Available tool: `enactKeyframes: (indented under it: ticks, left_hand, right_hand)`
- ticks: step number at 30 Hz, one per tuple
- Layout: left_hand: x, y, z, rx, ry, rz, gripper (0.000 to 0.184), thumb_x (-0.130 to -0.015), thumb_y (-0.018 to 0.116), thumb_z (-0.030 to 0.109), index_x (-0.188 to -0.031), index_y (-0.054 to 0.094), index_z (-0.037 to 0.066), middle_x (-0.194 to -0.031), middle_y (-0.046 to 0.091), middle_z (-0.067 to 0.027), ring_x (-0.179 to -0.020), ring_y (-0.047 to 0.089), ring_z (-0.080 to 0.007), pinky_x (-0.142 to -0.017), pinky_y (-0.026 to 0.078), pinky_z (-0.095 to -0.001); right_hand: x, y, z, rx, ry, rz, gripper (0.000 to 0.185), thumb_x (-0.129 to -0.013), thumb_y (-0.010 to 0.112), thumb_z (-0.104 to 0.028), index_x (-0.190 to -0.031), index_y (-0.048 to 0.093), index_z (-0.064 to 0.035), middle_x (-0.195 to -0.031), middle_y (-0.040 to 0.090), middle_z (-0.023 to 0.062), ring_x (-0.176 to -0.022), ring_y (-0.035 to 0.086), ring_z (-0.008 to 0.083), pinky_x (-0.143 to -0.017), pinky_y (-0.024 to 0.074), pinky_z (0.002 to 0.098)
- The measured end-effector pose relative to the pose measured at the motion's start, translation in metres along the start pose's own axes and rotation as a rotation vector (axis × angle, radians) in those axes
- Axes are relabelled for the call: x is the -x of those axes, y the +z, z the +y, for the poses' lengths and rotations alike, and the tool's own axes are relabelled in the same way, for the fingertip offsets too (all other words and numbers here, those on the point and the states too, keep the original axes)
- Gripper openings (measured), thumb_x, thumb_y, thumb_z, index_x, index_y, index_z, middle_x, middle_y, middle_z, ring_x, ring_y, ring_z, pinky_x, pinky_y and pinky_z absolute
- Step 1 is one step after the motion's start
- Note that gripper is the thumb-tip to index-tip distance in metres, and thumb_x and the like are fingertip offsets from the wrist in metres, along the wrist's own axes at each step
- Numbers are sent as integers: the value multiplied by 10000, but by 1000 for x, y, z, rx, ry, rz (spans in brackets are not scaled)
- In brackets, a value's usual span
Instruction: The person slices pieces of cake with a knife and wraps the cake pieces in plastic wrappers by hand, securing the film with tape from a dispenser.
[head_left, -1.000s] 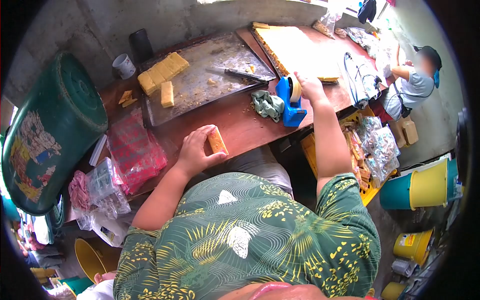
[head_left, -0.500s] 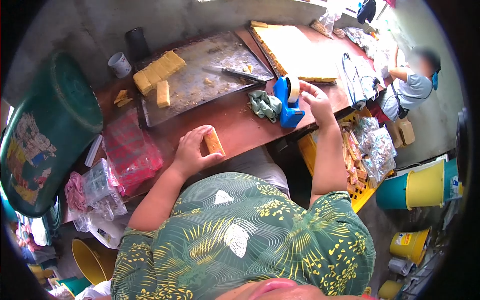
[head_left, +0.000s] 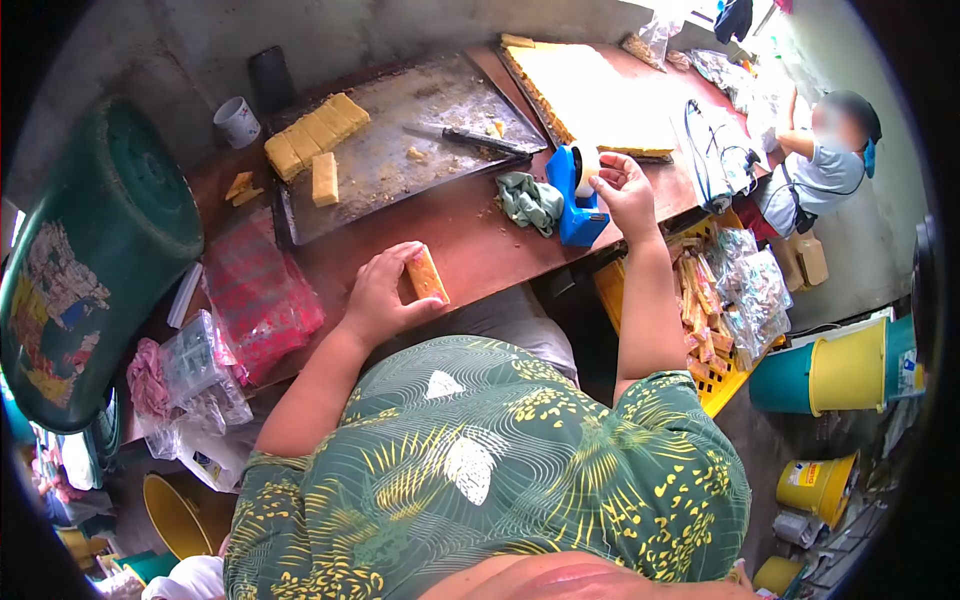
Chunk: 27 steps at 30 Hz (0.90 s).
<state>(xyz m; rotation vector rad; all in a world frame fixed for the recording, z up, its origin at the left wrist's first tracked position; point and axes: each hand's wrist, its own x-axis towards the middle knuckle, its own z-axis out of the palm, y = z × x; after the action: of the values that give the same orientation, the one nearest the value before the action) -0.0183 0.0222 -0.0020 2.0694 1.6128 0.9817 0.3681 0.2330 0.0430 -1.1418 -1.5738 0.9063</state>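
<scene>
My left hand (head_left: 382, 292) holds a wrapped yellow cake bar (head_left: 427, 276) between thumb and fingers at the table's front edge. My right hand (head_left: 626, 190) is at the tape roll of the blue tape dispenser (head_left: 578, 212), its thumb and forefinger brought together; whether tape is between them is too small to tell. Left of the dispenser lies a crumpled green cloth (head_left: 530, 203). Behind, a dark tray (head_left: 400, 180) carries a row of cake bars (head_left: 318, 133), one separate bar (head_left: 325, 179) and a knife (head_left: 470, 138).
A large cake slab (head_left: 600, 95) lies on the table's right part. Red printed wrappers (head_left: 260, 300) and a green tub (head_left: 100, 260) are on the left. A yellow crate (head_left: 722, 388) with packed bars stands at the right. Beyond the table's right end is another person (head_left: 815, 170).
My right hand has drawn back from beyond the tape roll toward me, and its fingers have come together. The left hand still holds the bar. The view has shifted slightly.
</scene>
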Motion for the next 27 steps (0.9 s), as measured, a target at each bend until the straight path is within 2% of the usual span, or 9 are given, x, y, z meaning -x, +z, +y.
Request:
enactKeyframes:
  ticks: [6,9,15,18,20,23,27]
  left_hand:
    - [0,-3,5,1,-20,-9,871,-729,832,610,-1383,571,99,-1440,588,-100,-1347,537,-306,-1128,385,-454]
    - [-1,-3,5,1,43,27,804,-733,875,505,-1344,576,75,-1393,618,-131,-1314,576,-327,-1127,414,-450]
    - [-1,-7,11,-46,37,26,819,-734,870,513,-1348,573,61,-1379,619,-149,-1301,581,-337,-1114,428,-449]
    - [-2,-4,5,12,-3,-15,863,-744,819,608,-1386,567,89,-1443,582,-108,-1355,532,-308,-1135,379,-458]
    - [-2,-5,7,10,-9,-19,861,-746,814,613,-1384,568,88,-1437,586,-111,-1351,535,-310,-1134,382,-458]
    - [-1,-5,8,9,-5,-11,856,-747,809,616,-1377,573,86,-1429,591,-115,-1344,541,-313,-1130,387,-458]
    - [-1,-5,7,5,11,2,848,-745,807,622,-1359,582,82,-1421,596,-120,-1339,546,-315,-1125,394,-458]
  right_hand:
    - [0,2,10,-154,-17,12,315,-907,769,-35,-1177,623,35,-1044,724,92,-943,693,138,-829,574,260]
    - [-1,1,13,-191,-10,16,296,-909,776,-42,-1156,629,31,-1023,725,80,-914,691,127,-805,567,248]
    - [-3,0,19,-135,-43,34,165,-926,774,-70,-1033,669,-1,-900,711,22,-767,635,67,-685,517,213]
    - [1,0,14,-69,-44,34,116,-937,767,-84,-985,684,-19,-852,694,-8,-728,608,52,-657,499,210]
    - [5,0,8,-9,-32,26,99,-942,762,-88,-969,689,-27,-825,685,-21,-716,601,51,-657,499,211]
    - [11,-4,11,72,-46,6,106,-934,766,-89,-967,687,-27,-905,676,-1,-767,610,66,-704,521,226]
    - [25,-7,13,88,-211,-12,103,-957,744,-87,-968,674,-13,-1097,606,14,-871,589,77,-799,514,235]
